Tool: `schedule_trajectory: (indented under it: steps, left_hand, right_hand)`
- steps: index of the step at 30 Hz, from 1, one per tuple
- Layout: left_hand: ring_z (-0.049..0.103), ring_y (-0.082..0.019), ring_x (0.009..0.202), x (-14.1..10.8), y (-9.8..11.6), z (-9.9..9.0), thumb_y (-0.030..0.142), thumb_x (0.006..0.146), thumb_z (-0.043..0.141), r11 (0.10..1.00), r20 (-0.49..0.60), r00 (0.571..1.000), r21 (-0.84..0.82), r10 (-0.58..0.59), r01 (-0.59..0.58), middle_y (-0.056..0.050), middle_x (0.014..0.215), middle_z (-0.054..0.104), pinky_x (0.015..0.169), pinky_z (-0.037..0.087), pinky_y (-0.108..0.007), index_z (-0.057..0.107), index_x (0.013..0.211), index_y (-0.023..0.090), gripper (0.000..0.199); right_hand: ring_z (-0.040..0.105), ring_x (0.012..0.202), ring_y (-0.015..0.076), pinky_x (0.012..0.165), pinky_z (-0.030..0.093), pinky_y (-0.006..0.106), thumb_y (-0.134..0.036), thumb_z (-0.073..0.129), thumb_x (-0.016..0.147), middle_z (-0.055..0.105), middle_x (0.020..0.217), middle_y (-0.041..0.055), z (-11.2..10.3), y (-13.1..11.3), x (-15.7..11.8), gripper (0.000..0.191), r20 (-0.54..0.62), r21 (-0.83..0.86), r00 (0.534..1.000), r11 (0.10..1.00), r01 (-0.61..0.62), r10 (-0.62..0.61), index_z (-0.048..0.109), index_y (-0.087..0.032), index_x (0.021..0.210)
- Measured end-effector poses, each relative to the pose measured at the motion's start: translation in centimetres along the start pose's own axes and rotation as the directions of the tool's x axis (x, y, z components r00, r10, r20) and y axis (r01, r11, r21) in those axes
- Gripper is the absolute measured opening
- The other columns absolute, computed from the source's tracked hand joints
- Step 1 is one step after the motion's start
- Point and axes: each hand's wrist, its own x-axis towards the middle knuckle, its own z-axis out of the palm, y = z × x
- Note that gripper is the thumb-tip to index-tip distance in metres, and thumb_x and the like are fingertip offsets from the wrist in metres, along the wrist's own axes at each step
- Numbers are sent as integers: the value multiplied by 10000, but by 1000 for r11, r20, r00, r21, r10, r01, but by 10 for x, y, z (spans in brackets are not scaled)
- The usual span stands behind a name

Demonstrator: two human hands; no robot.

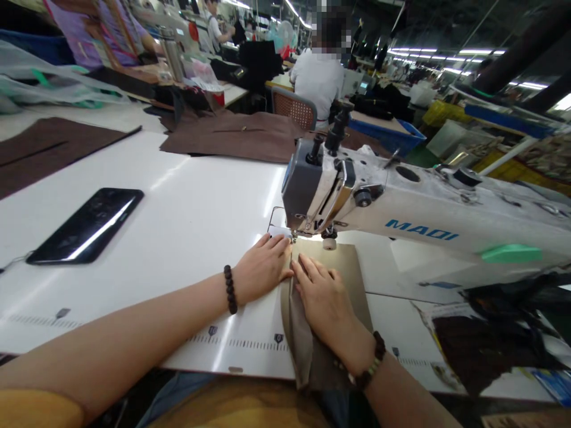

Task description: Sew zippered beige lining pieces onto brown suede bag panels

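A brownish-olive piece of fabric lies under the head of a sewing machine and hangs over the table's front edge. My left hand rests flat by the needle area, its fingertips at the fabric's left edge. Beside it, my right hand lies on top of the fabric, fingers stretched toward the presser foot. A fold runs along the fabric's left side below my hands. The needle itself is hard to make out behind my left fingertips.
On the white table a black phone lies at left. Brown panels lie along the back, another brown panel at far left. Dark cloth scraps sit at right. A person in white sits ahead.
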Motion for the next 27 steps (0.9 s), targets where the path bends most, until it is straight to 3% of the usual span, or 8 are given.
schedule_trajectory:
  steps: [4, 7, 10, 14, 18, 21, 24, 27]
  left_hand:
    - [419, -292, 1171, 8, -11, 10, 390, 832, 546, 998, -53, 997, -17, 51, -52, -172, 1173, 526, 999, 292, -415, 538, 1074, 24, 439]
    - [445, -269, 1148, 5, -12, 9, 412, 815, 567, 998, -53, 996, 1, 70, -70, -149, 1180, 528, 972, 332, -386, 534, 1085, 41, 460]
    - [453, -225, 1124, -8, -5, -2, 437, 834, 528, 994, -30, 995, 54, 97, -95, -105, 1167, 532, 966, 345, -351, 558, 1028, 86, 402]
    - [540, -175, 867, -38, 18, -27, 419, 863, 487, 964, 19, 973, -146, 228, -223, -66, 925, 590, 832, 426, -292, 571, 934, 106, 332]
    - [527, -156, 936, -74, 41, -37, 311, 886, 471, 882, -33, 935, -323, 353, -345, -59, 1073, 571, 900, 401, -241, 569, 1011, 143, 231]
    - [515, -157, 1009, -90, 50, -31, 235, 902, 432, 864, -75, 950, -399, 302, -307, -59, 1209, 519, 930, 400, -239, 531, 1115, 146, 252]
    - [519, -185, 1043, -96, 54, -24, 242, 881, 480, 871, -49, 966, -421, 255, -251, -81, 1293, 464, 910, 438, -281, 460, 1225, 146, 358]
    - [490, -209, 1105, -96, 56, -24, 235, 867, 504, 857, -24, 951, -425, 310, -290, -78, 1334, 427, 939, 425, -323, 454, 1240, 160, 384]
  right_hand:
    - [403, 1188, 227, 877, 399, 432, -221, 372, 891, 386, 1361, 40, 2, 1, 10, 400, -27, -36, 1000, 999, -5, 4, 408, -207, 1288]
    - [447, 1140, 241, 838, 403, 440, -198, 376, 873, 428, 1330, 42, 13, 4, 6, 393, -133, -93, 990, 995, 24, -37, 451, -201, 1259]
    - [497, 1074, 249, 773, 410, 442, -236, 333, 874, 486, 1279, 45, 33, 12, 4, 384, -308, -120, 944, 989, 87, -120, 489, -204, 1224]
    - [496, 1095, 244, 798, 413, 444, -306, 287, 887, 491, 1273, 48, 53, 22, 8, 398, -442, -76, 876, 981, 177, -192, 492, -202, 1212]
    - [372, 1237, 239, 919, 367, 502, -304, 255, 908, 392, 1353, 47, 45, 25, 7, 423, -309, 60, 937, 979, 193, -166, 387, -209, 1299]
    - [269, 1299, 221, 1006, 272, 534, -305, 231, 921, 345, 1383, 49, 29, 22, 5, 435, -133, 217, 986, 967, 131, -104, 342, -209, 1330]
    - [230, 1316, 203, 1040, 196, 547, -292, 236, 923, 306, 1404, 35, 15, 19, 5, 430, -21, 297, 994, 949, 107, -106, 320, -228, 1340]
    - [212, 1322, 186, 1054, 153, 547, -297, 243, 926, 285, 1414, 23, 8, 18, 5, 431, 15, 309, 994, 946, 99, -109, 297, -238, 1349]
